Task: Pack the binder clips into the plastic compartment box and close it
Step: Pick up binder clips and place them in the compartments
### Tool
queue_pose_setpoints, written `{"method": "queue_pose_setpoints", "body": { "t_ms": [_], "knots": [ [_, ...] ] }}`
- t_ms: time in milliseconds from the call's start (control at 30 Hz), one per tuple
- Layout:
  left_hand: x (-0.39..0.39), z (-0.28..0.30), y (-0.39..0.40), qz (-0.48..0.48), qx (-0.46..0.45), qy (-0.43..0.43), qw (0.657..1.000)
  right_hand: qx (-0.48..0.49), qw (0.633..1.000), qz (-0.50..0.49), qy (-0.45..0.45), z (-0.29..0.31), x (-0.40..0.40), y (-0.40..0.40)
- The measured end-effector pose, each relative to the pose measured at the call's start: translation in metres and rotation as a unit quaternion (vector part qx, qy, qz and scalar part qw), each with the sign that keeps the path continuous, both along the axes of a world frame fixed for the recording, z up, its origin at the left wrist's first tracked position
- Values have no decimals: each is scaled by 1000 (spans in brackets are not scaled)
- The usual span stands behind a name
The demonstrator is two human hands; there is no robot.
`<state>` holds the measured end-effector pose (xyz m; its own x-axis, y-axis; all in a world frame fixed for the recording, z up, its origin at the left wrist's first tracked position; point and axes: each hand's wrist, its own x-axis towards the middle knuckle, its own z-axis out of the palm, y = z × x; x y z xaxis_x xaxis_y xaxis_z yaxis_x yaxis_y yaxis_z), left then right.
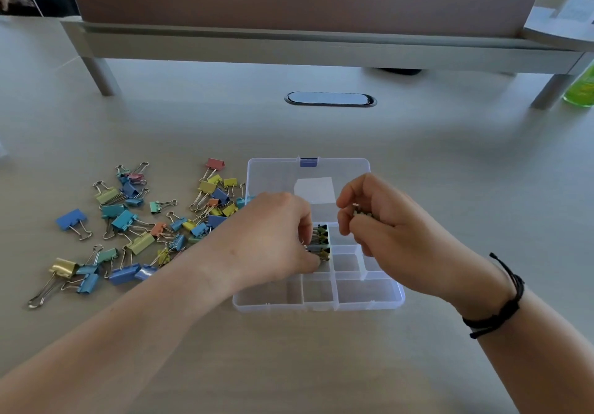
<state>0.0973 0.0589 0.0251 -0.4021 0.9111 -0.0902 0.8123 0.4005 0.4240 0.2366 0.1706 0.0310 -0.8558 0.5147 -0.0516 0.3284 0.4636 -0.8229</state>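
A clear plastic compartment box (321, 302) lies open at the middle of the desk, its lid (276, 172) folded back with a blue latch (308, 161). Several small dark and yellow binder clips (321, 241) stand packed in one middle compartment. My left hand (273, 237) rests over the box's left side, its fingertips pinching those packed clips. My right hand (385, 221) hovers above the box's right side, curled around a few small clips (360, 213) whose wire handles show between the fingers. A loose pile of coloured binder clips (144, 227) covers the desk to the left.
A grey monitor riser (289, 47) spans the back of the desk, with an oval cable grommet (330, 98) in front of it. A green bottle (581, 89) stands at the far right. A black cord bracelet (501, 304) circles my right wrist.
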Motion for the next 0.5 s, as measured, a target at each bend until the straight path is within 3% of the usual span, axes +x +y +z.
{"method": "queue_pose_setpoints", "body": {
  "t_ms": [333,500],
  "knots": [
    [-2,3,-3,2,-1,-38,999,109,994,25,6,-2,1,8],
    [-9,3,-6,7,1,-70,998,112,993,16,34,-3,2,8]
  ]
}}
